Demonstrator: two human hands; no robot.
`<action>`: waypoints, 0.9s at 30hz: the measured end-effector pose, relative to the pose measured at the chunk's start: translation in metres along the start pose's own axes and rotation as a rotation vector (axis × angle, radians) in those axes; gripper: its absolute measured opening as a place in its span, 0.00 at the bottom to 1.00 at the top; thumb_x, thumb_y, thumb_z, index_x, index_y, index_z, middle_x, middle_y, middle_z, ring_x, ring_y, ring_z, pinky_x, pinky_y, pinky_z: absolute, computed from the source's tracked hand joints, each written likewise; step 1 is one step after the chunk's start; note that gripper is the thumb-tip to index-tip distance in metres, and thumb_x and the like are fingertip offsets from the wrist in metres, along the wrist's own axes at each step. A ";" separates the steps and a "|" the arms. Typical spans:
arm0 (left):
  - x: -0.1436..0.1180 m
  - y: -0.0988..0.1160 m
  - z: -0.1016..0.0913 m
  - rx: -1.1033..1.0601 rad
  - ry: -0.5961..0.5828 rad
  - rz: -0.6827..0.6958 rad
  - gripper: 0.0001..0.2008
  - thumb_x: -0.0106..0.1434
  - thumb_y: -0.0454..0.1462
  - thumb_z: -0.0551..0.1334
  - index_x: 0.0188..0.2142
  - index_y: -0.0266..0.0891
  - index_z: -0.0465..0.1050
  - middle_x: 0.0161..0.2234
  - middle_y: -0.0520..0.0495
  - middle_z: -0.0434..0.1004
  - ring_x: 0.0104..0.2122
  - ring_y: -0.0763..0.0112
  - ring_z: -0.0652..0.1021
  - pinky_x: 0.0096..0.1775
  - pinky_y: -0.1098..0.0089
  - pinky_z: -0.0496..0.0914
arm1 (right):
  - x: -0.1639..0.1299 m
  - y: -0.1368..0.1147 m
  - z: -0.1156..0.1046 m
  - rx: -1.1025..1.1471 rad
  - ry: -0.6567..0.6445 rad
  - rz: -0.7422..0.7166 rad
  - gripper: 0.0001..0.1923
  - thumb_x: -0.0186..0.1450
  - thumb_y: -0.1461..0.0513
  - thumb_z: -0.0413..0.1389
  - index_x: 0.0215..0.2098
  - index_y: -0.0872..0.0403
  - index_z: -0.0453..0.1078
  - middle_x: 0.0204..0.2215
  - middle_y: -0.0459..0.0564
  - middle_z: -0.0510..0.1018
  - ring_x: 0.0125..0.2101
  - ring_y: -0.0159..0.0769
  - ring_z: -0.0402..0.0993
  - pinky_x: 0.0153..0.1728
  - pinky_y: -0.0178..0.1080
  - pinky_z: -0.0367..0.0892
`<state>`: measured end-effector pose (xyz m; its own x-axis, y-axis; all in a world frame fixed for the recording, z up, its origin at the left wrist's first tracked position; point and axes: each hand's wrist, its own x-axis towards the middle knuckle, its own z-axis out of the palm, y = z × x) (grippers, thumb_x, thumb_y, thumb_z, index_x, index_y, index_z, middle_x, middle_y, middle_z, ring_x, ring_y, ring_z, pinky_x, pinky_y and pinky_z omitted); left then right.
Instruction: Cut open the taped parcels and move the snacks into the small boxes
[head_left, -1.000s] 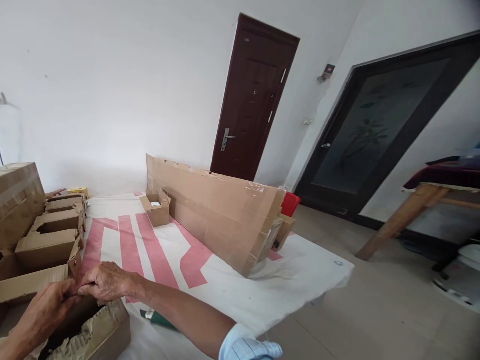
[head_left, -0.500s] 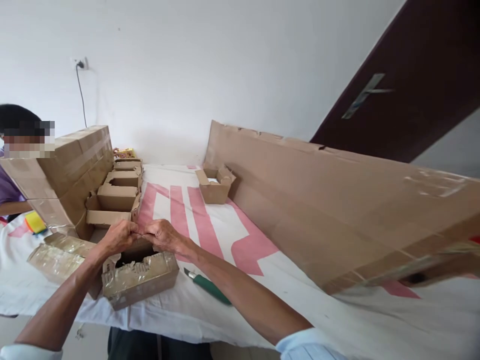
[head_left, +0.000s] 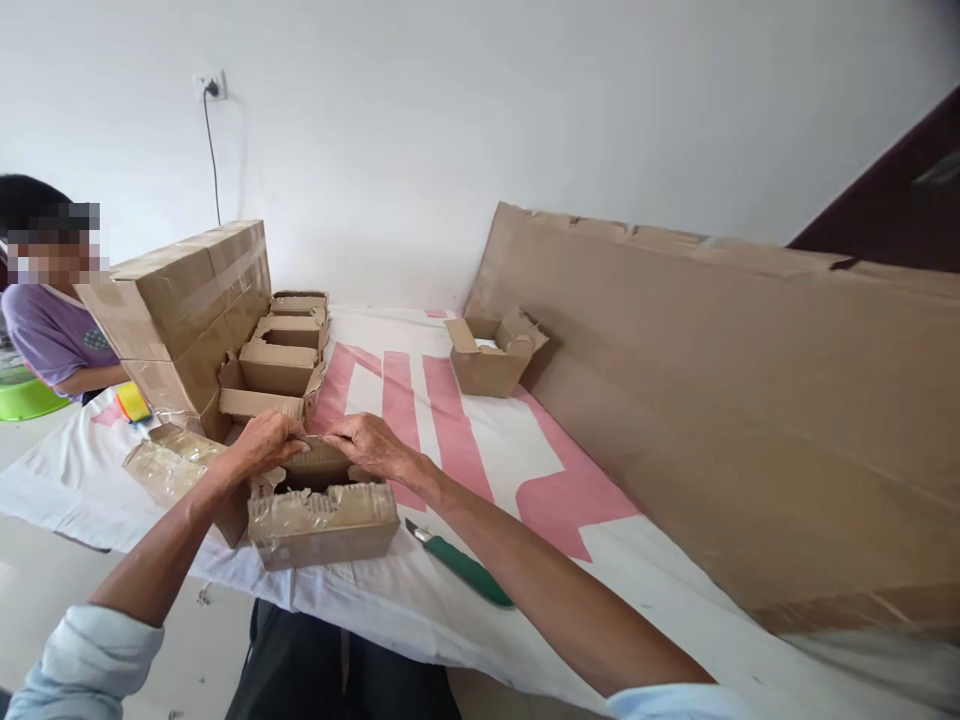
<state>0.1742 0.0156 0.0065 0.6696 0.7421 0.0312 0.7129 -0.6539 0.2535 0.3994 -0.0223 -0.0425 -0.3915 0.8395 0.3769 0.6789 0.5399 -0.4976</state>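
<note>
Left of the taped carton (head_left: 322, 515), a big sealed box (head_left: 180, 300); the left hand (head_left: 262, 445) and right hand (head_left: 371, 443) both pinch the carton's far flap, fingers curled; right of the carton, a green-handled knife (head_left: 459, 563) lies near the forearm and could be nudged off the table edge.

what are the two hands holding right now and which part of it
Both the left hand and right hand grip the far flap of the small open cardboard box, pinching its upper edge from either side.
</note>
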 end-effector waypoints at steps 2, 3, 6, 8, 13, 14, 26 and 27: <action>-0.010 0.000 -0.002 0.007 0.078 -0.018 0.04 0.67 0.37 0.68 0.38 0.42 0.84 0.38 0.45 0.85 0.40 0.60 0.81 0.40 0.68 0.68 | -0.007 -0.007 -0.005 -0.033 0.093 -0.037 0.13 0.76 0.61 0.54 0.39 0.53 0.81 0.36 0.53 0.83 0.39 0.40 0.75 0.42 0.40 0.66; -0.018 0.001 -0.003 0.002 0.154 -0.004 0.05 0.68 0.36 0.67 0.40 0.42 0.84 0.41 0.44 0.85 0.42 0.60 0.81 0.42 0.67 0.69 | -0.012 -0.012 -0.007 -0.056 0.154 -0.072 0.13 0.77 0.61 0.53 0.42 0.53 0.80 0.39 0.54 0.83 0.42 0.42 0.75 0.45 0.41 0.67; -0.051 0.012 -0.003 -0.092 0.414 0.098 0.09 0.72 0.35 0.63 0.37 0.39 0.83 0.39 0.43 0.84 0.40 0.62 0.81 0.44 0.66 0.72 | -0.035 -0.025 -0.010 -0.075 0.234 -0.194 0.17 0.79 0.61 0.48 0.43 0.54 0.80 0.40 0.56 0.83 0.42 0.42 0.76 0.47 0.44 0.70; -0.075 0.023 0.003 -0.213 0.420 0.149 0.11 0.73 0.35 0.62 0.35 0.39 0.82 0.36 0.45 0.83 0.38 0.65 0.82 0.43 0.67 0.74 | -0.052 -0.032 -0.008 -0.023 0.142 -0.214 0.16 0.79 0.61 0.48 0.44 0.53 0.79 0.38 0.54 0.82 0.40 0.40 0.77 0.45 0.42 0.72; -0.108 0.037 0.032 -0.238 0.203 0.051 0.08 0.68 0.33 0.67 0.46 0.40 0.83 0.43 0.44 0.85 0.45 0.60 0.83 0.48 0.63 0.76 | -0.076 -0.033 -0.003 0.069 -0.047 -0.082 0.12 0.76 0.63 0.53 0.48 0.53 0.79 0.41 0.53 0.84 0.41 0.40 0.80 0.43 0.41 0.72; -0.108 0.037 0.038 -0.236 0.199 0.018 0.10 0.67 0.32 0.68 0.47 0.40 0.83 0.44 0.44 0.85 0.45 0.59 0.83 0.49 0.63 0.75 | -0.077 -0.033 -0.003 0.101 -0.070 -0.052 0.12 0.76 0.63 0.53 0.47 0.52 0.80 0.40 0.52 0.84 0.40 0.39 0.80 0.43 0.40 0.72; -0.099 0.041 0.039 -0.364 0.132 0.000 0.04 0.69 0.32 0.66 0.39 0.40 0.80 0.37 0.50 0.81 0.40 0.65 0.80 0.43 0.67 0.70 | -0.075 -0.040 -0.004 0.364 -0.062 0.063 0.15 0.74 0.62 0.53 0.30 0.53 0.73 0.27 0.47 0.76 0.29 0.33 0.70 0.34 0.37 0.63; -0.098 0.041 0.038 -0.357 0.119 0.003 0.04 0.70 0.33 0.65 0.40 0.40 0.80 0.38 0.49 0.82 0.40 0.65 0.80 0.43 0.67 0.70 | -0.075 -0.040 -0.003 0.372 -0.061 0.068 0.15 0.74 0.62 0.53 0.29 0.53 0.73 0.27 0.47 0.76 0.29 0.33 0.70 0.34 0.37 0.62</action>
<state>0.1460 -0.0899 -0.0227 0.6277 0.7658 0.1397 0.5789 -0.5792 0.5739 0.4033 -0.1071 -0.0481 -0.3968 0.8703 0.2916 0.4371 0.4585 -0.7737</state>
